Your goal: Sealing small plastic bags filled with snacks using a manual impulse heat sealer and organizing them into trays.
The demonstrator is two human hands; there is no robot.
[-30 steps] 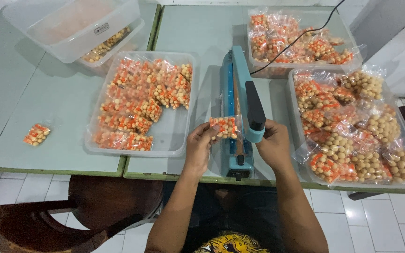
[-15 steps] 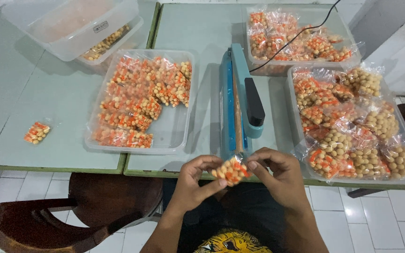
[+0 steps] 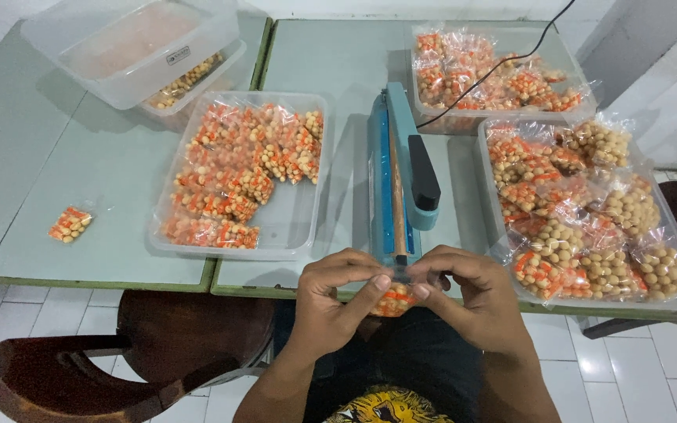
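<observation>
- Two hands meet at the near table edge: the left hand (image 3: 331,294) and right hand (image 3: 464,294) each pinch the top of one small packet (image 3: 393,300) of orange and tan pellets, thumbs and forefingers closed on its clear film.
- Half a second ago the packet sat higher between the fingertips and showed plainly; now it hangs lower, below the table edge, largely hidden behind the fingers.
- A second ago the packet was up at the sealer, the right hand by its handle; both hands have since drawn back toward the body.
- Just beyond the hands stands the blue sealer (image 3: 398,176), its black-handled arm raised, as half a second ago.
- Left of it, a clear tray (image 3: 299,227) holds rows of packets; right of it, a second tray (image 3: 503,258) holds heaped bags.
- Far left on the table (image 3: 80,172), one loose packet (image 3: 70,223) lies alone, unmoved.
- Farthest off, stacked tubs (image 3: 135,47) sit at the left and a third tray (image 3: 566,47) of packets at the right, the sealer's cord crossing it.
</observation>
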